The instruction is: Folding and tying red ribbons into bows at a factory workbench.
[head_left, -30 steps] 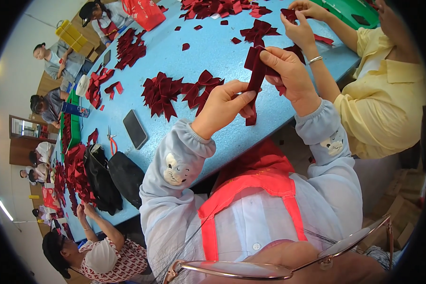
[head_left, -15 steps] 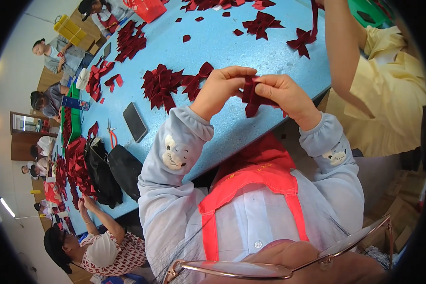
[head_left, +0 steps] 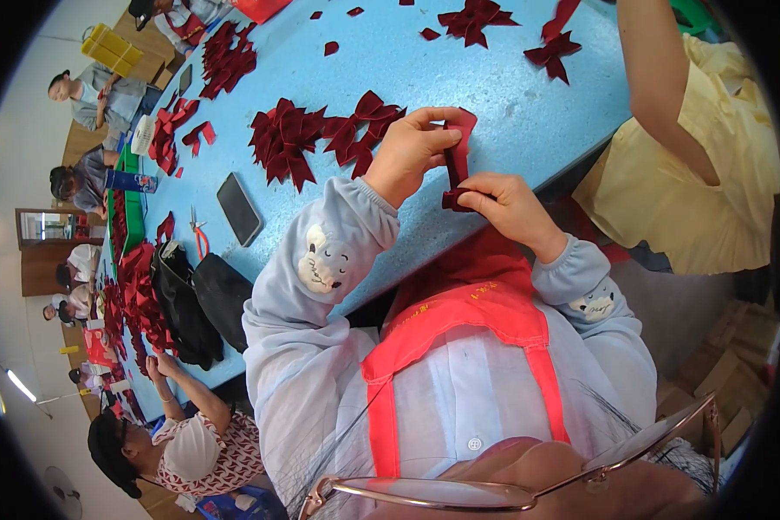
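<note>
A strip of dark red velvet ribbon (head_left: 462,154) stretches between my two hands, above the near edge of the blue table. My left hand (head_left: 410,154) pinches its upper end between thumb and fingers, where the lighter red underside shows. Lower down, my right hand (head_left: 513,211) grips the folded end of the same ribbon. Just beyond my left hand lie finished dark red bows (head_left: 364,130), beside a bigger heap of bows (head_left: 287,139).
To the left are a phone (head_left: 239,210), orange-handled snips (head_left: 200,236), black bags (head_left: 180,308), a green tray (head_left: 130,165) and a blue cup (head_left: 131,181). A person in yellow (head_left: 693,182) works close on my right. More bows (head_left: 475,22) lie at the far side.
My hands were close together around a folded ribbon piece. Now they are apart, the left above the right, with the ribbon drawn out between them. More of the bows beside my left hand show.
</note>
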`<state>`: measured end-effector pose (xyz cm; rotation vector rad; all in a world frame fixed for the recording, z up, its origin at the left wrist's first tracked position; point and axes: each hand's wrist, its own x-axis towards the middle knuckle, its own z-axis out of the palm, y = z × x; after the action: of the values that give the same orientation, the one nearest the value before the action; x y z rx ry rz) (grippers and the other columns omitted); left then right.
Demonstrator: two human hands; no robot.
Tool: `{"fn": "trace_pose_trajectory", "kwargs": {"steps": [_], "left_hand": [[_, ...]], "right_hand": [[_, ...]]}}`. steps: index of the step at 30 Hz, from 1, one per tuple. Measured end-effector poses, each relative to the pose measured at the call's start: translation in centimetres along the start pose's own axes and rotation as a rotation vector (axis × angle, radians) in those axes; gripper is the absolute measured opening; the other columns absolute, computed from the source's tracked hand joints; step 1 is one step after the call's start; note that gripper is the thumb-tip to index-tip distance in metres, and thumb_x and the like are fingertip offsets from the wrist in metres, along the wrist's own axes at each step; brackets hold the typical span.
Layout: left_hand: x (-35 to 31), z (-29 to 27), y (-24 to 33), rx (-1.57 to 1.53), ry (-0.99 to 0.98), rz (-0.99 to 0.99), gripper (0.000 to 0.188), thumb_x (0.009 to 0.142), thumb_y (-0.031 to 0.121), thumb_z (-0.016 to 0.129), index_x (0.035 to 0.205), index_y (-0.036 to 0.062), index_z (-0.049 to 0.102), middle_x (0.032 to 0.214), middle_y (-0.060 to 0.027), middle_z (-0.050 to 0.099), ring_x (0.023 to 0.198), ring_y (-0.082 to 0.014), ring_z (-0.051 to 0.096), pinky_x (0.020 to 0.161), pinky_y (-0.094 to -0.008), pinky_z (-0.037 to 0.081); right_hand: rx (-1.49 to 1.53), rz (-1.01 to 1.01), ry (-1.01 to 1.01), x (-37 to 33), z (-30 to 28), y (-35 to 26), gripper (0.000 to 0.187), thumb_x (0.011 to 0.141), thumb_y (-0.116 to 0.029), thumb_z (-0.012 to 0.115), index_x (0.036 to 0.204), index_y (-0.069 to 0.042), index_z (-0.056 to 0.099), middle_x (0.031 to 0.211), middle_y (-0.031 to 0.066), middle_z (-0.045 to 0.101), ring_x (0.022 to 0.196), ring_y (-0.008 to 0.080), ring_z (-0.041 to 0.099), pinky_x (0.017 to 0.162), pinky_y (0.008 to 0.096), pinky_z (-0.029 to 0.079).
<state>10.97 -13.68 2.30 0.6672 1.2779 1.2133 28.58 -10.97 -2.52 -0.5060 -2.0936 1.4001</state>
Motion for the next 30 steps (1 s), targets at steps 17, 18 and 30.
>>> {"fn": "trace_pose_trajectory", "kwargs": {"steps": [17, 18, 30], "left_hand": [[1.0, 2.2, -2.8, -0.328, -0.043, -0.042, 0.058, 0.078, -0.008, 0.041, 0.133, -0.0001, 0.027, 0.106, -0.0181, 0.053, 0.09, -0.0298, 0.061, 0.077, -0.0375, 0.051], [1.0, 2.3, -2.9, -0.336, -0.056, -0.035, 0.057, 0.077, -0.009, 0.041, 0.133, 0.0002, 0.028, 0.105, -0.0175, 0.053, 0.092, -0.0291, 0.06, 0.078, -0.0371, 0.051], [-2.1, 4.4, -0.7, 0.272, -0.524, 0.61, 0.055, 0.069, -0.013, 0.04, 0.122, 0.0019, 0.045, 0.098, -0.0094, 0.058, 0.088, -0.0208, 0.058, 0.089, -0.0334, 0.043]], "right_hand": [[-0.127, 0.079, 0.22, -2.7, 0.9, 3.5, 0.033, 0.076, -0.005, 0.065, 0.107, -0.003, 0.053, 0.078, 0.0112, 0.062, 0.069, 0.0182, 0.062, 0.063, 0.0284, 0.047], [-0.11, 0.099, 0.277, -2.8, 0.9, 3.6, 0.035, 0.075, -0.003, 0.066, 0.108, -0.003, 0.051, 0.078, 0.0103, 0.062, 0.07, 0.0149, 0.061, 0.064, 0.0272, 0.047], [0.513, 0.147, 0.359, -1.0, -2.2, 3.6, 0.02, 0.086, -0.005, 0.054, 0.105, 0.001, 0.059, 0.089, 0.0022, 0.064, 0.081, 0.0095, 0.059, 0.07, 0.0234, 0.048]]}}
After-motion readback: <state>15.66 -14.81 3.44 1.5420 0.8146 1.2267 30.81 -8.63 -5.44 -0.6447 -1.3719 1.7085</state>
